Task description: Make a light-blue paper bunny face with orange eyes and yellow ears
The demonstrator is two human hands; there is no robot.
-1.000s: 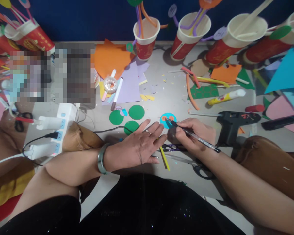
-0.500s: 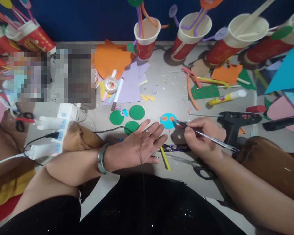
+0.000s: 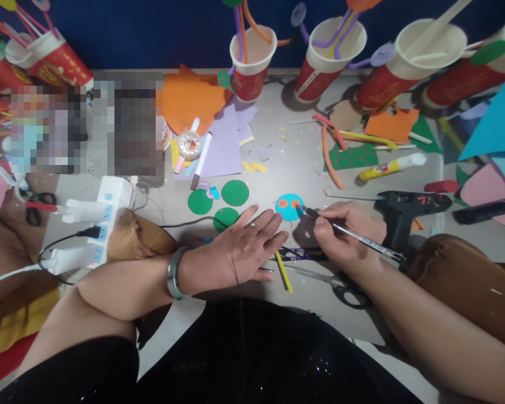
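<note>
Pinched in my right hand (image 3: 349, 230) is a pen (image 3: 359, 238), its tip on or just over an orange spot of the small blue paper disc (image 3: 289, 215). That disc lies on the table with two orange ovals on it. My left hand (image 3: 246, 244) rests palm down to the left of the disc, fingers spread and holding nothing. A yellow straw (image 3: 283, 272) sticks out by its fingertips. Beyond the left hand lie green paper circles (image 3: 235, 193), one partly covered by the fingers. Scissors (image 3: 350, 297) lie between the two forearms.
Red paper cups (image 3: 252, 81) with straws line the back. A glue gun (image 3: 398, 213) sits right of my right hand, near a yellow glue stick (image 3: 391, 166). Orange paper (image 3: 193, 101), a marker (image 3: 202, 161) and a tape roll (image 3: 189, 145) lie back left. A power strip (image 3: 114, 196) stands left.
The view has shifted very slightly. My right hand and the pen's rear end have edged a little left, while the tip stays at the same orange spot. The left hand keeps its place.
</note>
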